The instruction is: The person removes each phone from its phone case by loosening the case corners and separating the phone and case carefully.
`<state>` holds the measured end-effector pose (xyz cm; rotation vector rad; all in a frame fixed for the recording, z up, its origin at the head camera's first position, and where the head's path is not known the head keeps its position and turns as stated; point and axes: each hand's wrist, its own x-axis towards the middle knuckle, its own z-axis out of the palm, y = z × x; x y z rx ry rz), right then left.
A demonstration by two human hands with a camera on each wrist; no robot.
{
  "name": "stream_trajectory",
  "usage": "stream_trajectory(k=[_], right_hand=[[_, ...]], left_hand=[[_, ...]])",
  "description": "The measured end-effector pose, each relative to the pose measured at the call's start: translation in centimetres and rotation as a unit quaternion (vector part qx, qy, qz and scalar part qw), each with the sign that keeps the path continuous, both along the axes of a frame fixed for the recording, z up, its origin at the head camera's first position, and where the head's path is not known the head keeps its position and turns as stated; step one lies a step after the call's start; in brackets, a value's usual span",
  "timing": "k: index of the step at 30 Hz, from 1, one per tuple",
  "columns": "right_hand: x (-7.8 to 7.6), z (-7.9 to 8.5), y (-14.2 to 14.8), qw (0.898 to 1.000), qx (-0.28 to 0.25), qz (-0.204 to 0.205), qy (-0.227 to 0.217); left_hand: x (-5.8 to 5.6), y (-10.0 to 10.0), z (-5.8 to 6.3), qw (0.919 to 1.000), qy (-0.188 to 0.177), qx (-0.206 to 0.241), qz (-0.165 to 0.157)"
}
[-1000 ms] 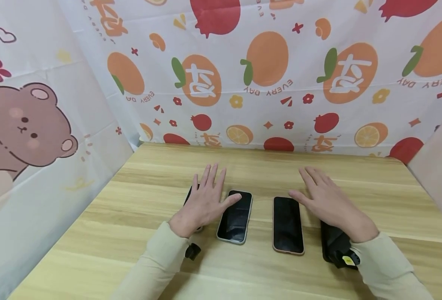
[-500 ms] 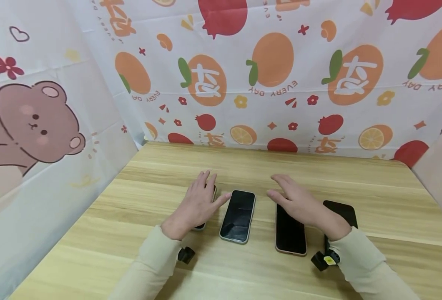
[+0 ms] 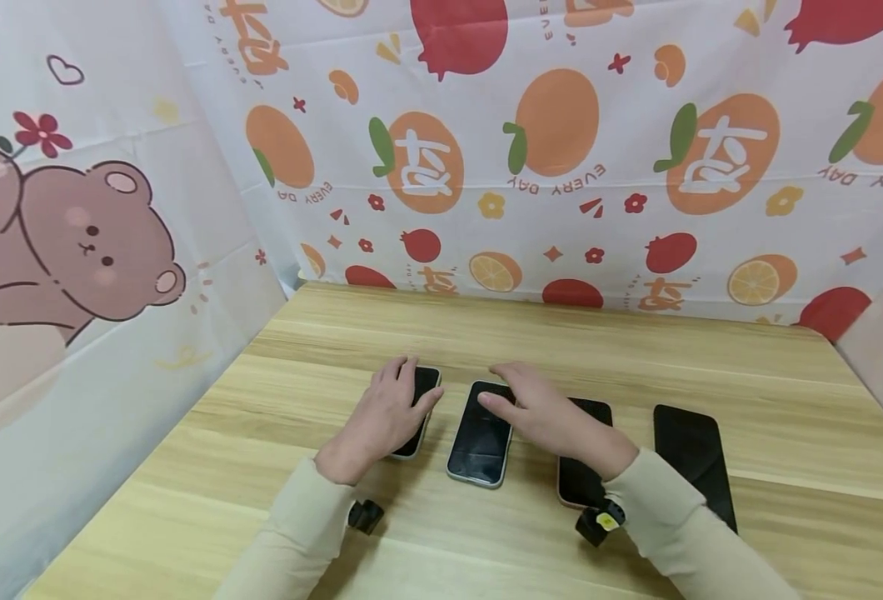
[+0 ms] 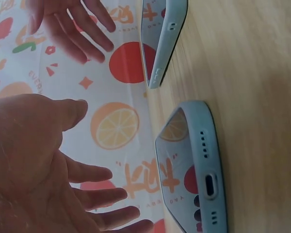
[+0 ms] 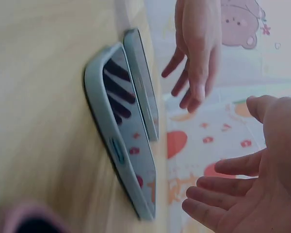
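Both hands hover palm down above a row of smartphones lying screen up. My left hand [image 3: 376, 415] is over the leftmost phone [image 3: 416, 440] and partly hides it; its fingers are extended. In the left wrist view a gap shows between that hand [image 4: 29, 165] and the phone in a pale blue case [image 4: 211, 155]. My right hand [image 3: 550, 414] reaches over the upper part of the second phone [image 3: 477, 454], fingers loose and holding nothing. The right wrist view shows this hand [image 5: 247, 189] apart from the phone, whose screen [image 5: 138, 131] reflects fingers.
Below the right wrist lies a third phone [image 3: 576, 483] with a pinkish edge. A larger black phone [image 3: 692, 454] lies farthest right, partly behind the sleeve [image 3: 659, 517]. The wooden table [image 3: 381, 321] meets a fruit-print cloth [image 3: 501, 217] at the back.
My right hand has swept left, from beside the black phone, across the third phone, to the second one. The left hand has drawn back slightly toward me. The view has shifted a little.
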<state>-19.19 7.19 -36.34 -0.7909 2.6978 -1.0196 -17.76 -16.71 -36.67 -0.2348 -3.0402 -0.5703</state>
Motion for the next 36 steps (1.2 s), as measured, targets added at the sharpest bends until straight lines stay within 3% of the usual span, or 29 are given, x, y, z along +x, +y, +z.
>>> stream_trajectory(k=[8, 15, 24, 30, 36], right_hand=[[0.0, -0.2, -3.5, 1.0, -0.016, 0.002, -0.019], [-0.3, -0.7, -5.7, 0.993, -0.089, 0.02, -0.072], [-1.0, -2.2, -7.6, 0.987, -0.116, 0.015, -0.109], [-0.9, -2.6, -8.5, 0.989, -0.106, 0.015, -0.097], [-0.6, -2.4, -9.4, 0.989, -0.11, 0.009, -0.101]], left_hand=[[0.1, -0.8, 0.0, 0.9995, -0.018, -0.003, 0.025], [0.2, -1.5, -0.3, 0.9986, -0.035, -0.018, 0.036], [0.7, -1.9, -0.8, 0.9981, 0.007, -0.055, 0.026], [0.7, -2.0, -1.0, 0.9967, 0.019, -0.075, 0.024], [0.6, -1.8, -1.2, 0.9949, 0.045, -0.09, -0.012]])
